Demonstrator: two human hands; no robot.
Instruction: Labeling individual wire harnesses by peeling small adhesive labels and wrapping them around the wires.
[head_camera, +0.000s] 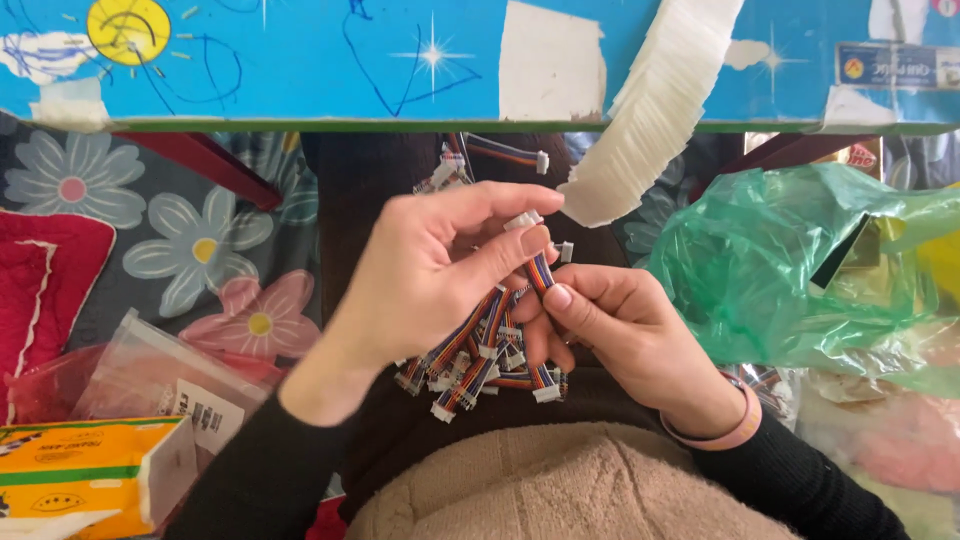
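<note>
Hands meet over the person's lap, both busy with small wire harnesses. Left hand is pinched shut, thumb and forefinger clamped on the white connector at the top end of one short rainbow ribbon cable. Right hand is also closed, thumb pressing the lower part of that same cable against its fingers, and its curled fingers seem to trap some of the cables beneath too. Cable stands roughly upright between the two hands, just in front of the blue table edge.

Bunch of similar multicoloured cables with white plugs hangs under the hands and rests on the dark lap; a few more lie higher up near the table edge. Long white strip of connector housings droops off the table, its end just beside the left fingertips. Green plastic bag sits to the person's right, near the right hand. Clear zip bag and yellow tissue pack lie well apart at lower left, on a floral cloth. Pink band circles the right wrist.
</note>
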